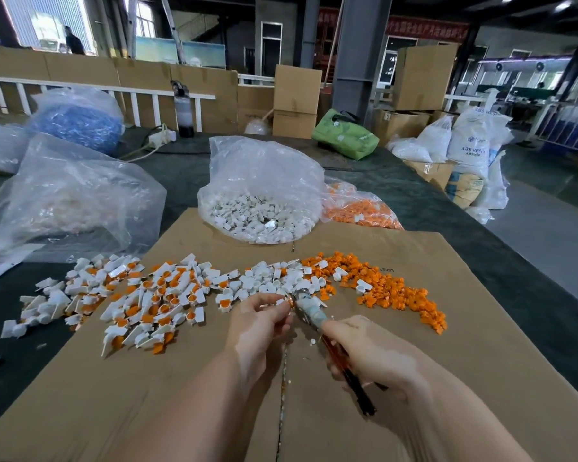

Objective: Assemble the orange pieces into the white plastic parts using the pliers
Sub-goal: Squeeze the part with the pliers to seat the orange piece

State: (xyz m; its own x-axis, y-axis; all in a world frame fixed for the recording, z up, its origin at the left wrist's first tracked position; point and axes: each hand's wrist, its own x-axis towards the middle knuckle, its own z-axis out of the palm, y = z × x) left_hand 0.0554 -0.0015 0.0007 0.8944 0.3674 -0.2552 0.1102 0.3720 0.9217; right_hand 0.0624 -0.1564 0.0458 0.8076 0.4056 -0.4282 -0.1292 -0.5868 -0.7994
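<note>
My left hand point(257, 325) pinches a small white plastic part point(281, 301) at its fingertips. My right hand point(371, 351) grips the handles of the pliers point(309, 311), whose jaws meet that part. On the cardboard sheet point(414, 378) lie three groups: loose orange pieces point(387, 288) on the right, plain white parts point(267, 281) in the middle, and white parts with orange inserts point(147, 301) on the left.
A clear bag of white parts point(264, 208) stands behind the piles, with a bag of orange pieces point(361, 211) to its right. Crumpled clear bags point(74, 191) lie at the left. Cardboard boxes point(294, 101) and sacks point(471, 151) stand further back.
</note>
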